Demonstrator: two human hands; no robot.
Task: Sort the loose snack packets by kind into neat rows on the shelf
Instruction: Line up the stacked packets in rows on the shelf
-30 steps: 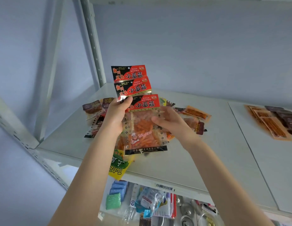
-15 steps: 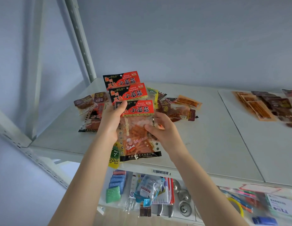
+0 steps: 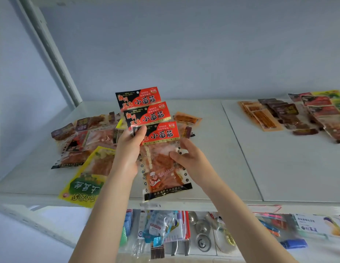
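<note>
Shelf (image 3: 224, 149) white, wall (image 3: 203, 54) pale; left hand (image 3: 127, 154), right hand (image 3: 191, 158), fingers (image 3: 141, 130) tight on red packets (image 3: 162, 134).

We hold both forearms raised. Our left hand (image 3: 129, 149) grips the fanned packets (image 3: 162, 135); our right hand (image 3: 188, 160) pinches their side.

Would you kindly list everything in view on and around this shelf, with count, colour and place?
red-topped packets: three, red-and-black headers over clear bodies of orange strips, fanned above the shelf's front.
yellow-green packet: one, left panel, at the front edge.
loose pile: several, brown, red and orange, left panel behind the hands.
sorted rows: count unclear, orange, dark brown, red, green, right panel.
shelf: one, white, two panels.
lower-shelf goods: many, mixed colours, underneath, blurred.
left hand: one, grips the fan's left edge, thumb on the front header.
right hand: one, holds the front packet's right side.
</note>
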